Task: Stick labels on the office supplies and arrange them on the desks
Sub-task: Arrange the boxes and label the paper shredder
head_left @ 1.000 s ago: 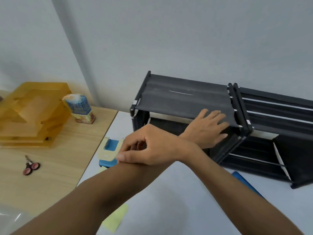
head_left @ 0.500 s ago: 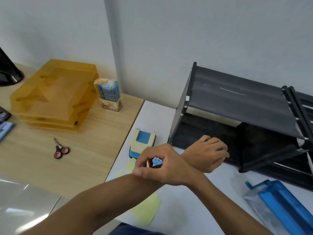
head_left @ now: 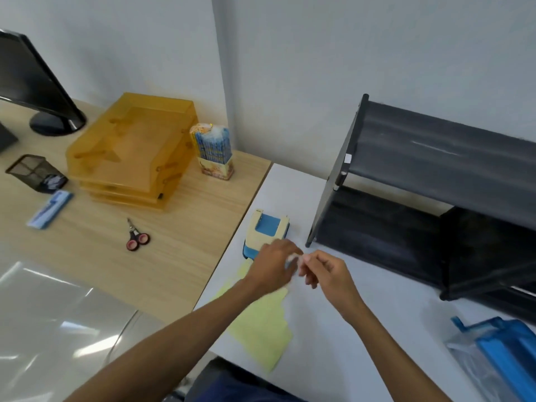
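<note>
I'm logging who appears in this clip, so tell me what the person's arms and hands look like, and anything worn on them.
Both forearms are bare as far as the frame edge, with no sleeves in view. The left hand and right hand wear no gloves. No watch, bracelet or ring shows, though the left hand is motion-blurred. Dark blue clothing shows at the bottom edge.

I saw an office, black monitor (head_left: 32,82) far left on a wooden desk (head_left: 87,262), stacked amber paper trays (head_left: 130,152), mesh pen cup (head_left: 33,172), scissors (head_left: 136,239), hole punch (head_left: 268,230)
</note>
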`<state>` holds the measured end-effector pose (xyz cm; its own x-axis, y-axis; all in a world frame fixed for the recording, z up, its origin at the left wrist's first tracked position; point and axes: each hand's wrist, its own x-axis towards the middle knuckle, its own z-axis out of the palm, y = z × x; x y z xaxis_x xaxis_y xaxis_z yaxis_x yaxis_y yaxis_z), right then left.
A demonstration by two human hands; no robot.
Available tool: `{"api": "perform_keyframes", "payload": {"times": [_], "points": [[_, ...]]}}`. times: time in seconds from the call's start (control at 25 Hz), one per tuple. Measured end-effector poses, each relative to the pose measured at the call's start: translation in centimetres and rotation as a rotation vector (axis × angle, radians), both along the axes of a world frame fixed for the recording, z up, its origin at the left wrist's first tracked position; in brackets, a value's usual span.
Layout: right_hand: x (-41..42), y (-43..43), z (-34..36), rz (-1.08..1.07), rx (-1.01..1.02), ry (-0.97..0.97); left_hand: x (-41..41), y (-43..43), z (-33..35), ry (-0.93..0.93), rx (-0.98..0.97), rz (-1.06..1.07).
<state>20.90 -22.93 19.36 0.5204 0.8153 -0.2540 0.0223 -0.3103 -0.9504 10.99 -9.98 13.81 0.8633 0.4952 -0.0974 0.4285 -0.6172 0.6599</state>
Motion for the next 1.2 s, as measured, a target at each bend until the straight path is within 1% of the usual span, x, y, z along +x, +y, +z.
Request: {"api": "perform_keyframes", "payload": {"times": [0.04,0.08,0.12,0.16,0.24,0.28,0.36,0.44,0.52,0.64,0.72,0.88,0.96,1.08,1.2], "points": [[-0.1,0.2,-1.4,-0.054,-0.105,0.007,-0.5,0.7,-0.6,-0.032,0.067,0.089],[-0.4,0.3,-2.6,-0.094,-0.196,0.011,-0.7,1.6,-0.8,-0.072,0.06,0.227],[-0.5,0.6,-3.5,-0.114,-0.249,0.016,-1.2,2.9,-1.2,-0.091,0.002,0.39],[-0.6,0.9,-4.2,-0.122,-0.273,0.018,-1.7,4.1,-1.3,-0.082,-0.09,0.509],[-0.4,2.0,-4.5,-0.148,-0.289,-0.003,-1.8,6.1,-2.1,0.032,-0.317,0.644],[-0.2,2.7,-4.5,-0.161,-0.293,-0.026,-1.5,6.8,-2.4,0.089,-0.381,0.667],[0.1,4.2,-4.2,-0.175,-0.306,-0.061,-1.4,8.1,-2.6,0.173,-0.436,0.652],[0.1,5.8,-3.9,-0.196,-0.321,-0.071,-1.5,9.2,-3.1,0.197,-0.424,0.598],[-0.1,7.5,-3.8,-0.209,-0.359,-0.078,-1.5,9.9,-3.6,0.187,-0.414,0.55],[-0.4,9.9,-3.9,-0.223,-0.432,-0.101,-1.5,11.4,-4.6,0.183,-0.488,0.498],[-0.6,11.3,-4.1,-0.192,-0.488,-0.107,-1.4,12.4,-5.2,0.187,-0.545,0.481],[-1.0,13.2,-5.5,-0.123,-0.564,-0.091,-1.3,13.4,-6.0,0.164,-0.589,0.424],[-1.3,13.9,-6.4,-0.12,-0.584,-0.073,-1.1,13.9,-6.1,0.16,-0.596,0.402],[-1.3,14.9,-6.7,-0.172,-0.573,-0.054,-0.6,14.7,-6.3,0.167,-0.588,0.379],[-0.8,15.4,-7.2,-0.19,-0.549,-0.036,0.2,15.5,-6.7,0.147,-0.605,0.397]]}}
